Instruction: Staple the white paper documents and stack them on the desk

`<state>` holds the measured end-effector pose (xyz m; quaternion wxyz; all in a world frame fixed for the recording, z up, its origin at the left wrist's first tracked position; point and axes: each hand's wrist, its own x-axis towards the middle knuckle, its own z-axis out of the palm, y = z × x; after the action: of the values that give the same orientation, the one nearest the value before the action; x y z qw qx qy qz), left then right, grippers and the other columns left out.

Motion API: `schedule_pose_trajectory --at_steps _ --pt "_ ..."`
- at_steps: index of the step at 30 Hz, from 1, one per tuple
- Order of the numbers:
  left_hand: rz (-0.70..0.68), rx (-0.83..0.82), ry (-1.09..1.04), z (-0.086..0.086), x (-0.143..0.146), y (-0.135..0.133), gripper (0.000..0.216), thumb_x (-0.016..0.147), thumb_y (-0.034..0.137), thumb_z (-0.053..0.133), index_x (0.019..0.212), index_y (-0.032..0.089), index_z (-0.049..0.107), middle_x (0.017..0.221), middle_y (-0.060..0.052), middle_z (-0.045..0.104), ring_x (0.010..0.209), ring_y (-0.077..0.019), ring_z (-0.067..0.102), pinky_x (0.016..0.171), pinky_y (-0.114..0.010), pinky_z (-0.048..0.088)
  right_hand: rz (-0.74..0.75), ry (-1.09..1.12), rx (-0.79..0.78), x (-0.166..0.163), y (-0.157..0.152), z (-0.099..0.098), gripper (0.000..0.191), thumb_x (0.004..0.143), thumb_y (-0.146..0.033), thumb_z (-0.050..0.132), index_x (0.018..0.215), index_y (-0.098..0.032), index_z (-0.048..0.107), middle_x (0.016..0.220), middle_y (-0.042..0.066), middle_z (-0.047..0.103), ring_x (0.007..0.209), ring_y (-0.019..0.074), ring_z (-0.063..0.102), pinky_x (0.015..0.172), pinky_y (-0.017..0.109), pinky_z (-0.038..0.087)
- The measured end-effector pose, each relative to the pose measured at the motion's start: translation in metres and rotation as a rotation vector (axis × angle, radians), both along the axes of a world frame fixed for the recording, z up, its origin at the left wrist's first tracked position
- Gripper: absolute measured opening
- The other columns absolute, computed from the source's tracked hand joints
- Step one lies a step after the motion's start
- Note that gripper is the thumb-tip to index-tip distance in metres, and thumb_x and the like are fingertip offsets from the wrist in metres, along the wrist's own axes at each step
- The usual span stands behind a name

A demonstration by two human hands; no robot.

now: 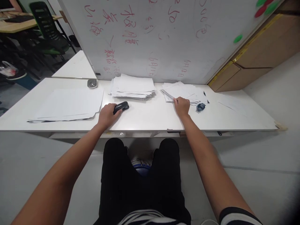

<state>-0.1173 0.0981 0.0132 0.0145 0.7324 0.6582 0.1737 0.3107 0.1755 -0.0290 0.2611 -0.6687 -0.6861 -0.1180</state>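
Note:
My left hand (107,117) is closed around a black stapler (122,107), which rests on the white table. Farther right, my right hand (182,106) pinches the near edge of some paper (167,94) at the front left of a low, uneven paper pile (182,90). How many sheets the fingers hold, I cannot tell. Between the two hands and farther back lies a thicker stack of white paper (132,86). Just right of my right hand sits a small dark blue crumpled packet (200,107).
Large sheets (70,103) cover the table's left part, with a grey rounded device (92,83) behind them. A whiteboard (145,40) with red writing stands along the back edge. Brown cardboard boxes (264,50) are at the right. A chair (47,28) stands far left.

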Motion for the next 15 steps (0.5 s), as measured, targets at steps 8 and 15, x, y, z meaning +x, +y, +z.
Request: schedule_pose_trajectory --at_steps 8,15 --pt "0.001 0.005 -0.004 -0.002 0.000 0.001 0.039 0.089 0.050 0.048 0.109 0.019 0.060 0.102 -0.012 0.065 0.094 -0.0293 0.058 0.076 -0.039 0.044 0.008 0.015 0.006 0.001 0.001 -0.002 0.030 0.099 -0.035 0.043 0.085 -0.016 0.062 0.080 0.011 0.068 0.077 0.0239 0.058 0.086 0.038 0.034" --pt "0.009 0.041 -0.008 -0.005 -0.003 0.003 0.040 0.089 0.050 0.047 0.109 0.018 0.061 0.099 -0.013 0.065 0.093 -0.0301 0.058 0.077 -0.040 0.044 0.048 0.035 0.067 -0.008 -0.003 0.006 0.031 0.100 -0.031 0.039 0.091 -0.016 0.064 0.088 0.013 0.071 0.083 0.0256 0.060 0.087 0.040 0.036"
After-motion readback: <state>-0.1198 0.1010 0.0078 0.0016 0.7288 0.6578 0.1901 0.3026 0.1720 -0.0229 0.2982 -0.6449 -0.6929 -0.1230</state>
